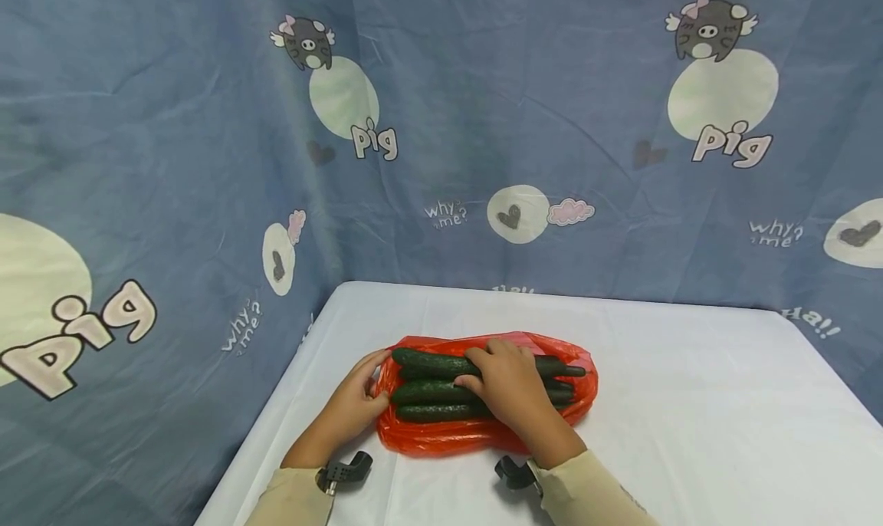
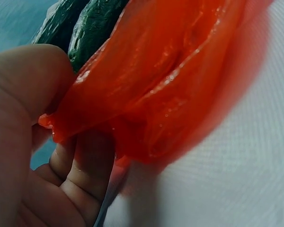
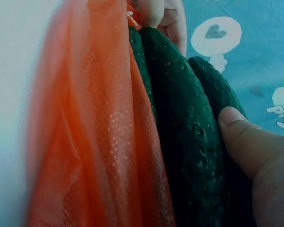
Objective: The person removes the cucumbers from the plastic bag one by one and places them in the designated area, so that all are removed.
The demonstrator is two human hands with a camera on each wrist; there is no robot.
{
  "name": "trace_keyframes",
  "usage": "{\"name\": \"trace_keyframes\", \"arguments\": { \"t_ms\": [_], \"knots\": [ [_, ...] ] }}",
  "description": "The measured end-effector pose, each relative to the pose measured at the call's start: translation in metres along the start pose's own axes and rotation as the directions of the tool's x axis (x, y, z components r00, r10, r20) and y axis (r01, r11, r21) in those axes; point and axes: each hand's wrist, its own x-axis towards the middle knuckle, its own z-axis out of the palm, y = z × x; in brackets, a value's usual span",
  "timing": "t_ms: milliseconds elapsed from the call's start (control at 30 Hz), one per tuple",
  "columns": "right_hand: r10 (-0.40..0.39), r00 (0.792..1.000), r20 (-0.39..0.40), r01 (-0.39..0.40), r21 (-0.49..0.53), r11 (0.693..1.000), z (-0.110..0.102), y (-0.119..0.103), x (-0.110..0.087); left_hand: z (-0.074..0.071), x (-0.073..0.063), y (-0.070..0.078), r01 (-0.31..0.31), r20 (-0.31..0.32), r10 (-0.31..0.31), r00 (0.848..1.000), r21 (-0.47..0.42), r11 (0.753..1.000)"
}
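Several dark green cucumbers (image 1: 441, 392) lie side by side in a red plastic bag (image 1: 441, 440), whose mouth is spread wide around them. My left hand (image 1: 353, 407) is at the bag's left end and pinches its edge between thumb and fingers, as the left wrist view shows. My right hand (image 1: 512, 382) reaches over the pile and grips the farthest cucumber (image 1: 431, 363) near its middle. In the right wrist view the right thumb (image 3: 232, 116) presses against that cucumber's near side. The right fingertips are hidden behind it.
Bag and cucumbers rest on a white-covered table (image 1: 690, 411), left of its middle. A blue curtain (image 1: 552, 119) with pig prints hangs behind the table and along its left side. Black camera mounts (image 1: 345, 471) are strapped at both wrists.
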Motion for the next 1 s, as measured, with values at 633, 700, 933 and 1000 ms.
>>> {"name": "trace_keyframes", "arguments": {
  "t_ms": [633,700,933,1000],
  "knots": [
    [0.029,0.989,-0.144,-0.024,0.036,0.999,-0.032,0.022,-0.005,0.003,0.002,-0.001,-0.006,-0.010,0.006,1.000,0.042,0.999],
    [0.044,0.987,-0.153,-0.036,0.051,0.998,-0.036,0.025,-0.006,0.003,0.002,-0.001,0.001,-0.005,-0.001,1.000,0.041,0.999],
    [0.060,0.984,-0.168,-0.047,0.082,0.996,-0.040,0.039,-0.008,0.003,0.001,-0.002,0.006,0.000,-0.006,1.000,0.012,1.000],
    [0.063,0.982,-0.176,-0.047,0.092,0.995,-0.041,0.043,-0.010,0.004,0.000,-0.001,0.005,-0.002,-0.005,1.000,0.007,1.000]
  ]
}}
